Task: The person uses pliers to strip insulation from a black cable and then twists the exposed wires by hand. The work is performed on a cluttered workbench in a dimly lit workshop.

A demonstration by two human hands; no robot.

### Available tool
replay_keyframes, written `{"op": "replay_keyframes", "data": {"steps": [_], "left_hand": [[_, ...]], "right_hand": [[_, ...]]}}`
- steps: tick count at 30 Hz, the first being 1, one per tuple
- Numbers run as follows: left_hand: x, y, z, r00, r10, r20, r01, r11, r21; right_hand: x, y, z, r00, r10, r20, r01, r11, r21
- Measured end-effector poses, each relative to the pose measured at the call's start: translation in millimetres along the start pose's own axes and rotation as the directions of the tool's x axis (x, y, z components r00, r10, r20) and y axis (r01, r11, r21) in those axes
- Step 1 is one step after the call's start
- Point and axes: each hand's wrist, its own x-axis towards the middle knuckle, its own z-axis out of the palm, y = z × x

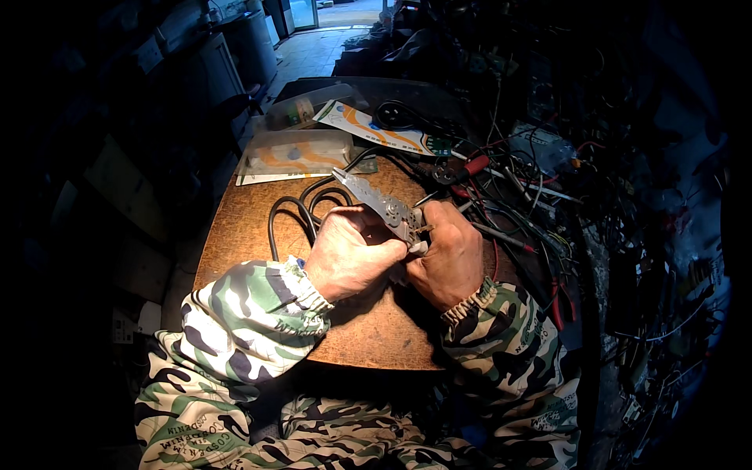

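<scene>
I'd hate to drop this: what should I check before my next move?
1. Left hand grips the metal part: ok.
2. Right hand firmly set: cannot tell, its fingertips are partly hidden.
3. Part well lit: ok.
4. Cable free of the left hand: cannot tell, it runs out of sight behind it.
5. Table's right side tidy: not ok, wires crowd it.
</scene>
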Motion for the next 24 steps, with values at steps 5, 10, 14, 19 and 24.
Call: {"op": "replay_keyframes", "data": {"steps": [5, 10, 14, 19, 24], "left_hand": [[-0.8, -2.9, -2.8, 1.000, 0.021, 0.000, -0.021, 0.999, 0.037], [1.5, -4.3, -1.4, 0.997, 0.077, -0.019, -0.078, 0.997, -0.001], [-0.4, -2.8, -0.3, 0.998, 0.037, -0.058, -0.037, 0.999, -0.003], [1.0, -3.4, -1.4, 0.997, 0.003, -0.075, 0.001, 0.998, 0.057], [1.8, -2.8, 0.3, 0.998, 0.008, -0.070, -0.001, 0.996, 0.088]], "right_hand": [[1.5, -2.0, 1.0, 1.000, -0.011, 0.004, 0.011, 0.999, -0.034], [1.7, -2.4, -2.3, 1.000, -0.012, 0.015, 0.012, 1.000, 0.006], [2.8, -1.6, -1.4, 0.999, -0.014, 0.039, 0.015, 0.999, -0.032], [4.5, -1.8, 2.9, 0.999, 0.014, 0.050, -0.010, 0.996, -0.093], [5.6, 0.5, 1.5, 0.999, 0.001, 0.033, 0.001, 0.998, -0.061]]}}
